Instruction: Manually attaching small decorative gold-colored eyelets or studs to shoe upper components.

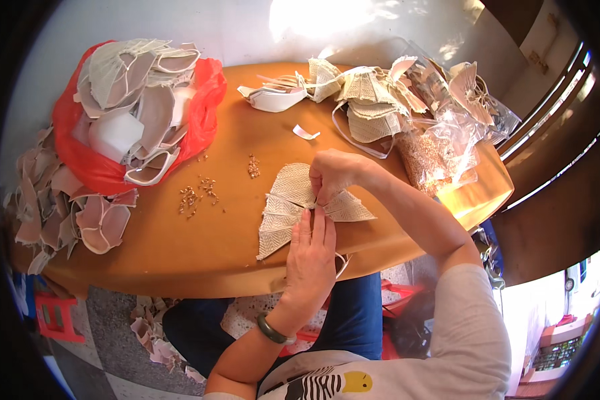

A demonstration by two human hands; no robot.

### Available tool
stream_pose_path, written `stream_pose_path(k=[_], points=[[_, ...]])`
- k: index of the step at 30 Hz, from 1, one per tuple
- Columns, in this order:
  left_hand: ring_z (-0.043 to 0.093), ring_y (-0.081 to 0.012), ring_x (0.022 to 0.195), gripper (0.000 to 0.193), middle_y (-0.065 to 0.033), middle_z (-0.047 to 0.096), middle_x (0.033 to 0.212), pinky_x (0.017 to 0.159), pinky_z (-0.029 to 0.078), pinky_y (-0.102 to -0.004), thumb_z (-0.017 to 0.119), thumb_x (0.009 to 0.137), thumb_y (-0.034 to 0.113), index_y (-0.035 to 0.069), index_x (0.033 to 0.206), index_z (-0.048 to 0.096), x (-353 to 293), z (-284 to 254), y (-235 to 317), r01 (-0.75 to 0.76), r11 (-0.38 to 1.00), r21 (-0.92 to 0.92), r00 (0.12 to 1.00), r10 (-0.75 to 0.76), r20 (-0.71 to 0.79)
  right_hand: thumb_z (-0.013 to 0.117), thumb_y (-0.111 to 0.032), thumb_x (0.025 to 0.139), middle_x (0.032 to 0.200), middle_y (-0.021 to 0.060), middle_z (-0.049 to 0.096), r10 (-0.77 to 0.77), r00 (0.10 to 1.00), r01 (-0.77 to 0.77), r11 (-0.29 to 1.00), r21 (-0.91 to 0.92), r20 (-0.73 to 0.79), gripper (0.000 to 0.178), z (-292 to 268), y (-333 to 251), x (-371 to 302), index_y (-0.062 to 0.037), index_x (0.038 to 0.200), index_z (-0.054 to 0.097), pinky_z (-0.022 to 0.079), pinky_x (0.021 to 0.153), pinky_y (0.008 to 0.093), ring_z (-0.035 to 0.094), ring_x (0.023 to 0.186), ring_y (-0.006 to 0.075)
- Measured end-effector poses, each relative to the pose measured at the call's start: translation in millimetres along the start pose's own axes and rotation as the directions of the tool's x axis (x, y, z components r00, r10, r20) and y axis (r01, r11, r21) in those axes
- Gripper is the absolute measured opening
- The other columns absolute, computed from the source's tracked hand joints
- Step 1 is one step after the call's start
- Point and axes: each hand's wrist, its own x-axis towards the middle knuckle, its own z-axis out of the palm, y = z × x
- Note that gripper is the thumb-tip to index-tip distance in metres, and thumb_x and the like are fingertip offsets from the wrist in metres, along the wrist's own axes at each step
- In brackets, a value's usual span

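Note:
A cream, herringbone-patterned fabric piece [285, 217] lies spread in a fan shape near the table's front edge, with dark seam lines across it. My left hand [312, 250] rests on its lower middle, fingers stretched out flat and pointing away from me. Just beyond those fingertips, my right hand [337, 173] is closed in a pinch against the fabric's centre. Whatever sits between its fingers is too small and hidden to name. Small golden beads [199, 195] lie loose to the left, and another little bead pile [253, 167] is closer to the fabric.
A red plastic bag [210, 100] full of beige moulded cups stands at the back left, with more cups [103, 220] heaped beside it. Fabric pieces with straps [373, 100] lie at the back right, by a clear bag of beads [433, 157]. A white scrap [305, 133] lies mid-table.

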Motion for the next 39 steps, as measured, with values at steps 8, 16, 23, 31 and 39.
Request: stream_pose_path(k=[8,16,23,31,39], points=[[0.041,-0.0395,0.135,0.055,-0.0272,0.044,0.141,0.113,0.033,-0.0463,0.060,0.084,0.013,-0.007,0.133,0.045,-1,6,-4,-0.012,0.997,0.080,1.000,0.012,0.003,0.072,-0.011,0.079,0.085,0.0092,0.074,-0.201,0.898,0.333,0.893,0.303,-0.392,0.015,3,-2,60,-0.0045,0.092,0.075,0.054,0.075,0.0320,0.071,0.080,0.0194],[0.041,-0.0388,0.136,0.056,-0.0265,0.045,0.142,0.113,0.033,-0.0460,0.058,0.083,0.010,-0.007,0.134,0.045,-3,7,-7,-0.011,0.998,0.066,1.000,0.012,-0.015,0.074,-0.012,0.073,0.085,0.0132,0.074,-0.215,0.832,0.312,0.944,0.109,-0.512,0.016,0,3,66,-0.0050,0.088,0.076,0.056,0.076,0.0367,0.072,0.082,0.0279],[0.041,-0.0352,0.137,0.052,-0.0242,0.047,0.142,0.115,0.032,-0.0425,0.055,0.085,0.013,-0.004,0.134,0.046,-3,-1,-12,-0.055,0.998,0.019,0.998,0.055,0.014,0.072,-0.012,0.071,0.083,0.0152,0.072,-0.263,0.841,0.278,0.960,-0.039,-0.472,0.016,2,7,60,-0.0052,0.084,0.076,0.056,0.075,0.0387,0.070,0.081,0.0317],[0.039,-0.0369,0.138,0.055,-0.0252,0.045,0.143,0.115,0.032,-0.0439,0.058,0.083,0.008,-0.005,0.135,0.046,-3,-1,-12,-0.051,0.998,-0.030,0.999,0.051,0.003,0.068,-0.010,0.074,0.077,0.0175,0.069,-0.384,0.747,0.238,0.916,-0.321,-0.542,0.010,18,6,50,-0.0004,0.073,0.069,0.054,0.071,0.0424,0.068,0.075,0.0353],[0.040,-0.0365,0.138,0.059,-0.0247,0.047,0.142,0.115,0.032,-0.0443,0.060,0.082,0.009,-0.005,0.138,0.045,-4,6,-10,-0.035,0.999,0.012,0.999,0.035,-0.003,0.070,-0.010,0.083,0.089,0.0120,0.066,-0.278,0.796,0.336,0.942,0.011,-0.537,0.012,52,16,-21,-0.0006,0.090,0.067,0.054,0.069,0.0354,0.066,0.078,0.0261]])
